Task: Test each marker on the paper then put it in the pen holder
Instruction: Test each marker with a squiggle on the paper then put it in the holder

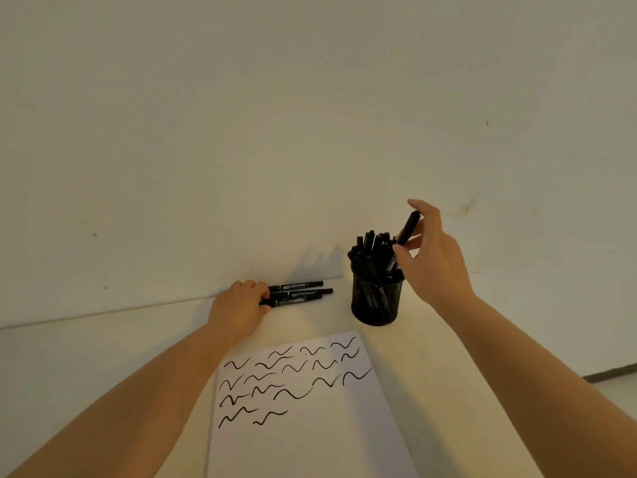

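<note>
A black marker (409, 227) is pinched between thumb and fingers of the right hand (436, 257), tilted, its lower end just above the crowded pen holder (376, 301). It's judged to be at the drop-in step, w/ the marker not yet released. The left hand (238, 310) rests on the table (103, 357) w/ fingers curled round the near ends of the loose markers (298, 294) lying side by side near the wall; which one is actually gripped can't be told.

Handling, as a judgement: each marker is light, stiff plastic, smooth-barrelled, so a little slippery but not fragile. It's best taken mid-barrel w/ a thumb-and-two-finger pinch; the cap end is better avoided, since a loose cap could pull off. The holder is a light mesh cup, already packed, so a marker should be threaded into a gap rather than pushed, or the cup could be tipped.

Counts: 1 marker held, 3 loose markers seen on the table. Those in the holder are too bunched for an exact no.; well over a dozen is guessed. 1 holder, 1 sheet of paper (310, 443). Approx. 18 squiggles (293, 395) are counted on the sheet, in rough rows filling its upper part; lower part is unmarked.
</note>
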### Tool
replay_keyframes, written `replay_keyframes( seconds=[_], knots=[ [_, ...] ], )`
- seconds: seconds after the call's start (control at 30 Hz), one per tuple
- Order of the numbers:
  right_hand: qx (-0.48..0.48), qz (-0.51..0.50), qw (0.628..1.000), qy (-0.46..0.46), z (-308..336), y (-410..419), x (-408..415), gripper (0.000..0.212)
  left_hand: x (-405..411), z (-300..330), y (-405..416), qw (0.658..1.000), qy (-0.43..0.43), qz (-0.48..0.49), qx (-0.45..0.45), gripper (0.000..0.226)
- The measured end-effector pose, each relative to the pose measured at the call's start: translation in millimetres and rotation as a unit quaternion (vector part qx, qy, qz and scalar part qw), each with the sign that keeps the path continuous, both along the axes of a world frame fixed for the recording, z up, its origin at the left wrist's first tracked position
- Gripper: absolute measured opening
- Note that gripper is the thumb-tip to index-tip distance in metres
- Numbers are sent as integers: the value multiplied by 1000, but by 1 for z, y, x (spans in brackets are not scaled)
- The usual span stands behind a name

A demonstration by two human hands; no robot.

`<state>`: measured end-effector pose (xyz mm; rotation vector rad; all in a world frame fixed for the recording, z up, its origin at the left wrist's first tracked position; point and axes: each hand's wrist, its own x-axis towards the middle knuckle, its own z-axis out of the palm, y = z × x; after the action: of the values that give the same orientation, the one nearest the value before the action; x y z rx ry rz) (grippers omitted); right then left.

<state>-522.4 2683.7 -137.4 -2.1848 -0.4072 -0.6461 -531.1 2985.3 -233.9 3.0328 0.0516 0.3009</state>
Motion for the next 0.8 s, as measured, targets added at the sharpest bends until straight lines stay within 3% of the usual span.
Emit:
replay_keyframes(
  seconds=[0.1,0.3,0.67,0.8],
  knots=[
    [-23,7,999,-24,-3,3,1,65,0,-1,0,1000,0,7,-19,22],
    [-62,11,998,-17,-15,3,-2,43,-3,-1,0,999,27,13,-19,29],
    [-149,-16,988,29,-25,6,-9,32,-37,9,-4,996,-43,3,-75,29],
    [-149,-59,985,-58,-18,17,-29,27,-65,20,-17,989,-82,-13,-119,27]
  ],
)
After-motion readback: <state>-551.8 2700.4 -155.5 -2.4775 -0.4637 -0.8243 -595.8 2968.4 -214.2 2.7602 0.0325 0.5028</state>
